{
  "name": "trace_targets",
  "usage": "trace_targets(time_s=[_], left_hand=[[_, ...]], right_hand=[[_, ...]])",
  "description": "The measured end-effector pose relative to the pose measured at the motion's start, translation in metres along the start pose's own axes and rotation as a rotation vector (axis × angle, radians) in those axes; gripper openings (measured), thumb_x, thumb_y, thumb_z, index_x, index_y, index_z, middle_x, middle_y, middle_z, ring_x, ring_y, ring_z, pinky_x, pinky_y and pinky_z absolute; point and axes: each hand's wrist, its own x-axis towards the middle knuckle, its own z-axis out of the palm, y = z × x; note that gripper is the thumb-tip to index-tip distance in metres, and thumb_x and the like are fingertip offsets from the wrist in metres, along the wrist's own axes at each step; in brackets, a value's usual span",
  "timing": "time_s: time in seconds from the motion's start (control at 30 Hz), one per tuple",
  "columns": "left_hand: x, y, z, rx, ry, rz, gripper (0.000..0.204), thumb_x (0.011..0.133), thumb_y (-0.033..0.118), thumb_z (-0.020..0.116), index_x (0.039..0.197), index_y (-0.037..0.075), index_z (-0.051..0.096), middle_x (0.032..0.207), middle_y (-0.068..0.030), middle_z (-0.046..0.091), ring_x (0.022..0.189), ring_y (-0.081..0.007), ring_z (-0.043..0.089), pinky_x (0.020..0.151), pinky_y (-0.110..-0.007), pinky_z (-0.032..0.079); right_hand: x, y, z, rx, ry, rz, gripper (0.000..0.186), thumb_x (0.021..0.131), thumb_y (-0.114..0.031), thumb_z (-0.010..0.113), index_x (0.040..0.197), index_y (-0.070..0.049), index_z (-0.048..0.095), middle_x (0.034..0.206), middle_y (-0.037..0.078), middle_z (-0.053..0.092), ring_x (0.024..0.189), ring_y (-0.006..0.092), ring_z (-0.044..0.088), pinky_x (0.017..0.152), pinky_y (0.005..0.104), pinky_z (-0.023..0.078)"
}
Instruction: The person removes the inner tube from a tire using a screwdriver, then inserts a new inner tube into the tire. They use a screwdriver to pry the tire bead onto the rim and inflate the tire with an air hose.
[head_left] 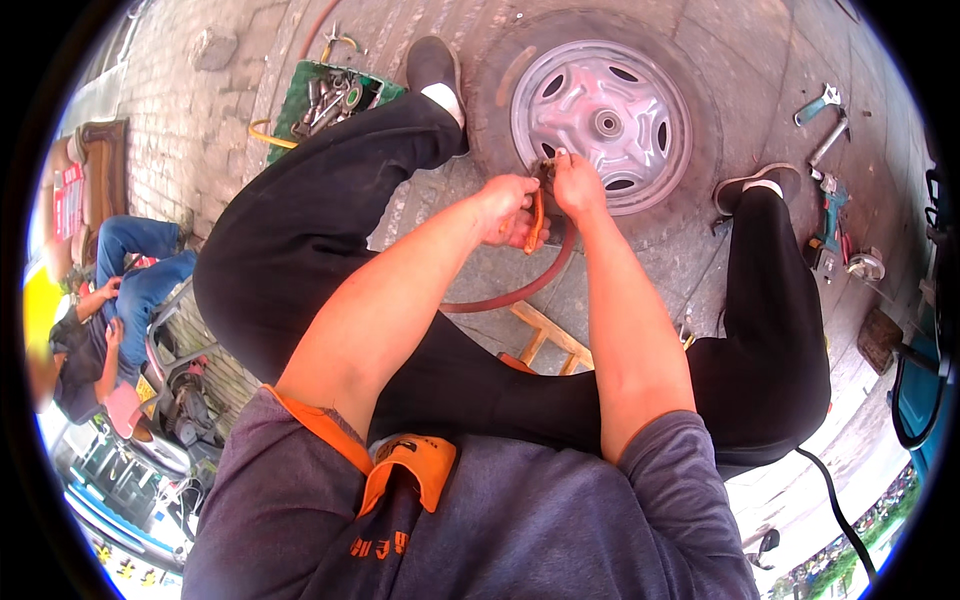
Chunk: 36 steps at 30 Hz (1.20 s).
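One wheel [600, 120] lies flat on the paved ground at about 12 o'clock between the person's feet, and its thick tyre and steel rim look heavy and stiff, best gripped at the tyre's outer edge. The left hand [510, 208] is curled shut around an orange-handled tool [537, 222] by the rim's 7 o'clock edge. The right hand [575, 180] pinches, fingers nearly closed, at a small fitting there, where one pliable red hose [520, 290] loops away.
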Motion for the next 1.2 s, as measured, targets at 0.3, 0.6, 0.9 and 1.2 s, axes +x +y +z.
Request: trace_targets(time_s=[0.3,0.6,0.9,1.2], left_hand=[[-0.001,0.002,0.003,0.007,0.014,0.003,0.039,0.11,0.044,0.047,0.097,0.008,0.043,0.115,-0.0291,0.064,0.093,-0.0381,0.07,0.081,-0.055,0.061],[0.007,0.0,-0.003,0.036,-0.04,-0.006,0.038,0.11,0.045,0.048,0.1,0.008,0.042,0.113,-0.0261,0.064,0.09,-0.0365,0.07,0.079,-0.052,0.062],[0.005,-0.002,-0.004,0.063,0.011,0.007,0.038,0.112,0.04,0.045,0.117,0.003,0.05,0.116,-0.0235,0.064,0.094,-0.0342,0.07,0.082,-0.05,0.062],[0.001,-0.002,0.0,0.169,0.0,0.009,0.034,0.112,0.032,0.045,0.13,0.005,0.054,0.115,-0.0207,0.067,0.095,-0.0337,0.071,0.084,-0.05,0.061]], right_hand=[[0.019,0.021,0.012,0.059,0.063,-0.015,0.059,0.11,-0.048,0.042,0.105,0.004,0.071,0.084,0.018,0.073,0.085,0.0352,0.071,0.082,0.047,0.051],[0.024,0.011,0.009,-0.149,0.035,-0.048,0.065,0.11,-0.047,0.033,0.114,0.005,0.072,0.107,0.032,0.073,0.109,0.0515,0.067,0.099,0.0562,0.05],[0.006,-0.033,-0.007,-0.282,-0.09,0.113,0.067,0.109,-0.05,0.032,0.123,0.0,0.073,0.128,0.028,0.07,0.123,0.0453,0.066,0.107,0.0526,0.05],[0.017,-0.021,0.0,-0.239,-0.081,0.154,0.065,0.109,-0.049,0.033,0.121,0.0,0.074,0.126,0.027,0.071,0.123,0.0443,0.067,0.106,0.0522,0.051]])
